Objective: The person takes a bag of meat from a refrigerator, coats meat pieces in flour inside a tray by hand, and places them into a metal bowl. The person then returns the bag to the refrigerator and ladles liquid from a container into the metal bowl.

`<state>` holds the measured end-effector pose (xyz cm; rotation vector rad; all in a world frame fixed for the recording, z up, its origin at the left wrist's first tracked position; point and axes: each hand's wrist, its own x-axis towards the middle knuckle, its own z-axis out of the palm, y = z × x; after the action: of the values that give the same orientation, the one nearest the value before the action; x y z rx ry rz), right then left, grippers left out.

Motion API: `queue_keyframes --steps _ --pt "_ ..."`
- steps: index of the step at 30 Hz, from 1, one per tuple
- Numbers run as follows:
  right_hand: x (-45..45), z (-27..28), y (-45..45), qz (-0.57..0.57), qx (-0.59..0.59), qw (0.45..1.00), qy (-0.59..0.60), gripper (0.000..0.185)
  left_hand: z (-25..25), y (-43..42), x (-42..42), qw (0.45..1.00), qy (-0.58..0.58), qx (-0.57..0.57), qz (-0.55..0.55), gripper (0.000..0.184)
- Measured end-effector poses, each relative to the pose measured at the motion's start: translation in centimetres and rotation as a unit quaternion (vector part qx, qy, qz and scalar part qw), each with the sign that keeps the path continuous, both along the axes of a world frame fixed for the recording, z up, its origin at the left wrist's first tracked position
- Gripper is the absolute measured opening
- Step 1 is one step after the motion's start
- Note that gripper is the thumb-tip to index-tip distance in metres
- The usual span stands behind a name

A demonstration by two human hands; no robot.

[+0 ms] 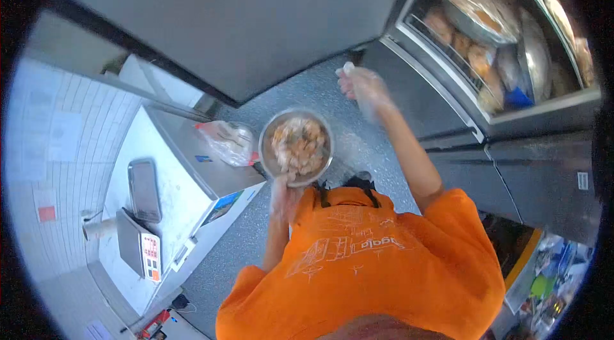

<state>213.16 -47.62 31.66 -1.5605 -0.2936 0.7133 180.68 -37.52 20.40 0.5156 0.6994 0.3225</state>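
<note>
My left hand [284, 194], in a clear plastic glove, grips the near rim of a round metal bowl [263, 150]. Pale and orange-brown food pieces [299, 145] lie in the bowl. My right hand [364, 86], also in a clear glove, is raised near the open fridge; its fingers look curled, with a small white bit at the fingertips that I cannot make out. Inside the fridge, a wrapped metal bowl [480, 7] stands among bagged food.
A large grey door [236, 14] stands open ahead. On the left, a white counter [176, 180] holds a scale [139, 247] and a tray [144, 191]. A plastic bag [229, 142] lies beside the bowl. Cluttered items [547, 282] fill the lower right.
</note>
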Motion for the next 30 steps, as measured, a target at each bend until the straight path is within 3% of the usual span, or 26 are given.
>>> queue_keyframes --steps 1,3,5,6,8,9,11,14,16,18,20,22,24,27,30 --pt "-0.5 -3.2 3.0 -0.009 0.071 0.993 0.093 0.051 -0.2 0.6 -2.4 0.998 -0.043 -0.025 0.040 0.049" --pt "-2.8 -7.9 9.1 -0.067 0.106 0.962 0.244 0.053 -1.1 1.8 -7.8 0.991 -0.101 -0.051 0.072 0.051" --pt "-3.1 -17.4 14.5 0.051 0.251 0.833 0.490 0.062 0.2 1.6 -12.5 0.983 -0.080 -0.070 0.153 0.052" --pt "-3.8 -22.4 18.6 0.227 0.449 0.715 0.486 0.072 -0.4 1.9 -15.0 0.980 -0.061 -0.052 0.179 0.049" --pt "-7.0 -21.1 23.3 0.206 0.558 0.653 0.469 0.096 -1.5 2.4 -19.6 0.973 -0.021 -0.016 0.230 0.044" --pt "-9.6 -15.6 23.7 0.006 0.490 0.720 0.491 0.110 -3.0 2.8 -21.8 0.965 -0.012 -0.025 0.260 0.043" --pt "-11.8 -10.2 25.1 -0.138 0.467 0.702 0.519 0.126 -5.4 2.8 -27.1 0.955 -0.010 0.002 0.298 0.042" --pt "-12.3 -8.1 22.6 -0.101 0.476 0.689 0.537 0.127 -6.2 3.2 -28.9 0.955 -0.033 0.033 0.292 0.043" --pt "-12.8 -11.1 21.5 -0.044 0.468 0.705 0.531 0.129 -7.0 3.9 -28.2 0.955 -0.047 0.026 0.291 0.043" --pt "-16.6 -9.4 17.2 0.025 0.485 0.734 0.475 0.131 -8.6 5.5 -28.2 0.957 -0.057 0.017 0.285 0.043" --pt "-17.1 -13.4 12.8 0.120 0.408 0.765 0.485 0.130 -8.6 8.0 -28.1 0.967 -0.047 -0.017 0.251 0.042" --pt "-21.1 -7.3 6.5 0.022 0.311 0.866 0.392 0.122 -8.1 10.0 -26.2 0.980 -0.054 -0.022 0.189 0.042" --pt "-18.8 -14.9 1.1 0.031 0.227 0.897 0.377 0.102 -7.9 11.7 -23.3 0.991 -0.087 0.001 0.104 0.042" --pt "-20.3 -13.0 -8.4 -0.080 0.175 0.948 0.254 0.095 -8.6 14.2 -20.1 0.995 -0.083 0.020 -0.047 0.042" --pt "-22.5 -9.0 -16.7 -0.202 0.089 0.971 0.091 0.087 -2.0 11.2 -16.1 0.989 -0.053 0.027 -0.136 0.044"
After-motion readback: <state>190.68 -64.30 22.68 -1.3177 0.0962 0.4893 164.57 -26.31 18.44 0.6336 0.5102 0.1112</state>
